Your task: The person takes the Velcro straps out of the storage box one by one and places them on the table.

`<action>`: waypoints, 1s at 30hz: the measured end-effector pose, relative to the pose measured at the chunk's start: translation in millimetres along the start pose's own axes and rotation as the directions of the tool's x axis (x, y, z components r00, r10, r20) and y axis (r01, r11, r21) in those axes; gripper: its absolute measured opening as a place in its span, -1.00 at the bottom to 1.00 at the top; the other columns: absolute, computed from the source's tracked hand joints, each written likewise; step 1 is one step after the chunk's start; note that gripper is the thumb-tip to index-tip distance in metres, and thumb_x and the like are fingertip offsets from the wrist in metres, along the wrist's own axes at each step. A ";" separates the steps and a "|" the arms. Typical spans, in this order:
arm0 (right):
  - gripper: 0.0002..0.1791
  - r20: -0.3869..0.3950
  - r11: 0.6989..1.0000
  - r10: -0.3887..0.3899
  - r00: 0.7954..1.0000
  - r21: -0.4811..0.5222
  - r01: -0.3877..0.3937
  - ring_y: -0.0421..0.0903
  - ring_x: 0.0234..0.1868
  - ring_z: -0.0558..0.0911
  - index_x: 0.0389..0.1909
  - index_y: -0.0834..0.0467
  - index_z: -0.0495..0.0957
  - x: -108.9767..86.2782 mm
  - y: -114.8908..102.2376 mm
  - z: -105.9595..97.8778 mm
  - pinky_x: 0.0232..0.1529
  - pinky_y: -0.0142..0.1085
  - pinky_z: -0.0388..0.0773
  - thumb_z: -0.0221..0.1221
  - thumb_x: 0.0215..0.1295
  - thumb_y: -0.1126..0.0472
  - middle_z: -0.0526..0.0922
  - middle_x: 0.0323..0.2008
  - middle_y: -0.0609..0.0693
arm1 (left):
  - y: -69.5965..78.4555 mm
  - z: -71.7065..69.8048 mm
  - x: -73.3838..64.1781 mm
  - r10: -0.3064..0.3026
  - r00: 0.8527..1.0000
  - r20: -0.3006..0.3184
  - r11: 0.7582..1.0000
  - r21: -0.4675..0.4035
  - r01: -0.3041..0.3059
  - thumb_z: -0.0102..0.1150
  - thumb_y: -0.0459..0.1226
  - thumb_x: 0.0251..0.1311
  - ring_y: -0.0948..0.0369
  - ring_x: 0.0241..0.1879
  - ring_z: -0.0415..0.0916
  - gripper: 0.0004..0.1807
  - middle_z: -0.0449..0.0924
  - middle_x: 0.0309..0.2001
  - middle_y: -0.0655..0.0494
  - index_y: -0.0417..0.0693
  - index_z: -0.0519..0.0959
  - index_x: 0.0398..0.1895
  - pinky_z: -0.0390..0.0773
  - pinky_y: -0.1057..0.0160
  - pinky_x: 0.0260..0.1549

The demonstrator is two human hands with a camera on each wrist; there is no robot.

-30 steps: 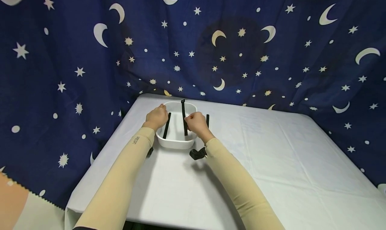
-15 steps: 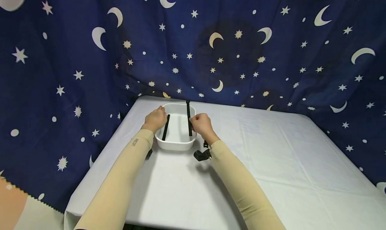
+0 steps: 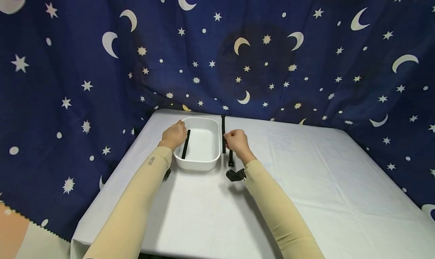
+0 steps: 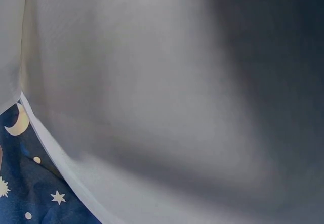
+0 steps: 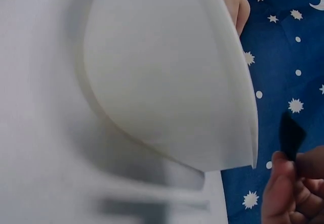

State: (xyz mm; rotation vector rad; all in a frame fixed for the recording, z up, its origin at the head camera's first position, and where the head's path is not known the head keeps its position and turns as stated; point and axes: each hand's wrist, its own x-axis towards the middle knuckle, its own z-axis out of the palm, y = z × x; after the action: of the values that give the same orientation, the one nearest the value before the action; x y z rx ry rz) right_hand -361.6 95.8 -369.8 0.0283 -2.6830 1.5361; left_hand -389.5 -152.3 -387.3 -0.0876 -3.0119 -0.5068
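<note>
A white basin [image 3: 202, 165] stands on the table's far left part. My left hand [image 3: 174, 135] grips its left rim. Inside it, along the left side, lies a black strap [image 3: 185, 145]. My right hand [image 3: 237, 141] is just right of the basin, pinching a second black strap [image 3: 223, 128] between thumb and fingertips; this one has a small buckle at its far end. In the right wrist view the pinched strap [image 5: 291, 135] juts above my fingertips. Partly behind my right hand, another black strap [image 3: 231, 159] shows on the table. The left wrist view has only blurred white surfaces and curtain.
A white cloth covers the table [image 3: 306, 183], which stretches off to the right. Behind and to the left hangs a blue curtain [image 3: 204, 47] with moons and stars. A black wrist camera mount [image 3: 235, 174] sticks out below my right wrist.
My right hand has moved right, carrying the pinched strap from over the basin to beyond its right rim. The strap on the table has come further into view. My left hand stays on the rim.
</note>
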 end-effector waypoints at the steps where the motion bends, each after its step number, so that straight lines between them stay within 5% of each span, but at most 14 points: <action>1: -0.61 0.000 1.000 0.006 1.000 0.000 -0.006 -0.19 -0.60 0.50 -0.63 0.18 0.51 0.5 1.2 -0.8 -0.28 -0.10 0.72 0.04 0.47 0.22 0.56 -0.57 -0.01 | -0.4 0.6 -0.1 -0.002 1.000 0.000 1.000 0.000 0.002 -0.35 -0.16 0.55 -0.12 0.46 0.27 -0.43 0.17 0.53 -0.17 -0.24 0.23 0.50 0.43 -0.15 0.33; 4: -0.60 0.003 1.000 0.018 1.000 -0.007 -0.018 -0.18 -0.58 0.53 -0.64 0.18 0.50 2.3 6.1 -2.8 -0.21 -0.07 0.73 0.04 0.47 0.22 0.54 -0.61 -0.01 | -1.5 2.0 -0.8 -0.006 1.000 0.000 1.000 0.000 0.006 -0.35 -0.17 0.55 -0.12 0.45 0.28 -0.44 0.18 0.53 -0.16 -0.24 0.24 0.49 0.45 -0.16 0.32; 10: -0.60 -0.006 0.999 0.018 1.000 -0.045 -0.018 -0.15 -0.61 0.52 -0.63 0.20 0.52 3.4 14.7 -9.9 -0.51 -0.35 0.50 0.06 0.47 0.22 0.52 -0.70 -0.03 | -1.1 -0.1 -1.1 -0.003 1.000 -0.012 1.000 -0.011 0.003 -0.36 -0.18 0.55 -0.12 0.45 0.28 -0.44 0.19 0.53 -0.17 -0.25 0.25 0.49 0.44 -0.15 0.32; 18: -0.65 -0.018 0.994 0.057 0.998 -0.090 -0.058 -0.13 -0.59 0.53 -0.37 0.34 0.65 4.9 29.5 -24.4 -0.50 -0.36 0.47 0.04 0.48 0.19 0.55 -0.68 -0.04 | -0.1 -1.1 0.7 0.001 1.000 -0.003 1.000 -0.014 -0.001 -0.37 -0.18 0.55 -0.11 0.47 0.24 -0.43 0.16 0.54 -0.16 -0.25 0.22 0.50 0.42 -0.15 0.34; 30: -0.64 -0.031 0.987 0.102 0.994 -0.121 -0.105 -0.14 -0.59 0.50 -0.50 0.24 0.60 9.7 55.9 -36.2 -0.53 -0.36 0.42 0.03 0.49 0.17 0.55 -0.67 -0.07 | -2.3 0.1 3.7 0.009 1.000 -0.016 1.000 -0.005 -0.009 -0.35 -0.18 0.55 -0.11 0.47 0.24 -0.44 0.18 0.53 -0.17 -0.26 0.23 0.49 0.40 -0.14 0.36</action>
State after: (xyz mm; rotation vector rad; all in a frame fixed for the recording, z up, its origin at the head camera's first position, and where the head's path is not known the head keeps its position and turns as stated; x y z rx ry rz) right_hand -372.3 155.4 -399.1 -0.1358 -2.7944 1.3829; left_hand -393.4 -154.2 -387.8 -0.0967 -2.9930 -0.5125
